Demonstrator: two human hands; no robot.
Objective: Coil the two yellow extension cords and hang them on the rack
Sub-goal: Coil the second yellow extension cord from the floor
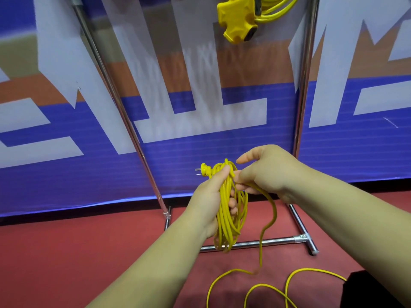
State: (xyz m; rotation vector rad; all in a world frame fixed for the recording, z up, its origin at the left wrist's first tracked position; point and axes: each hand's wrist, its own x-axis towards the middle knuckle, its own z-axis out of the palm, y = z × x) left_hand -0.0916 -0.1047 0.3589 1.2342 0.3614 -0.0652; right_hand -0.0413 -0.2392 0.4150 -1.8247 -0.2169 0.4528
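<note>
The second yellow cord (225, 210) is partly coiled. Its loops hang in a long bundle from your left hand (208, 196), in front of the foot of the rack (305, 85), with the plug (204, 171) sticking out at the top left, prongs pointing away from the bundle. Your left fingers (232, 204) are curled round the loops and grip them near their upper end. Your right hand (269, 172) sits just beside the top of the bundle, its fingers (240, 186) pinching the free strand where it joins the loops.

From that pinch the loose tail (270, 287) drops to the red floor (89, 252) and lies there in several open curves, running out of view at the bottom. The first cord (278, 10) already hangs high on the rack, its multi-outlet head (239, 21) dangling below it.

So you are mid-coil on the second cord, roughly past halfway through the task. The next move likely calls for sliding your right hand down the tail, drawing up a length to match the loops you hold, and laying it into your left grip without letting the bundle slip. Watch for the tail catching on the rack's base bar (255, 242). Hanging comes only once the tail is off the floor.
</note>
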